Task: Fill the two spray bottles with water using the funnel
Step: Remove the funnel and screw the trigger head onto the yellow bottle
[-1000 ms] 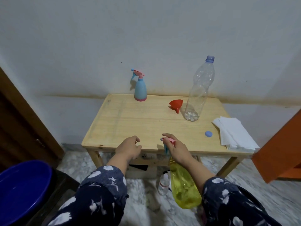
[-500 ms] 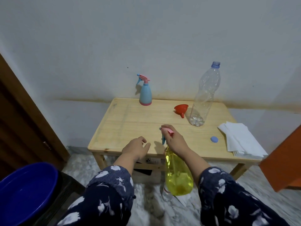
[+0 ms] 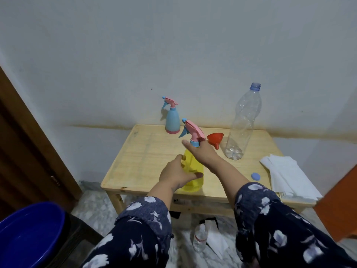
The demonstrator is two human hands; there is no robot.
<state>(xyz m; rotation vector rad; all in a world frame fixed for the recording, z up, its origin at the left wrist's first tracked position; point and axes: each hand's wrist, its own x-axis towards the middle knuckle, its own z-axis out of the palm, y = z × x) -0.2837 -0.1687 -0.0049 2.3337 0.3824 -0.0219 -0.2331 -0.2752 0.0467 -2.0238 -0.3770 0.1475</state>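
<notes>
The yellow spray bottle (image 3: pixel 193 171) stands upright on the near part of the wooden table (image 3: pixel 139 151). The left hand (image 3: pixel 176 174) grips its body, fingers and thumb curled around it. The right hand (image 3: pixel 202 151) holds the neck just under the pink trigger head, with its fingers stretched out around it. The blue spray bottle (image 3: pixel 172 119) stands at the far edge. To the right of it lie the red funnel (image 3: pixel 215 138) and the uncapped clear water bottle (image 3: pixel 243 124), which is almost empty.
</notes>
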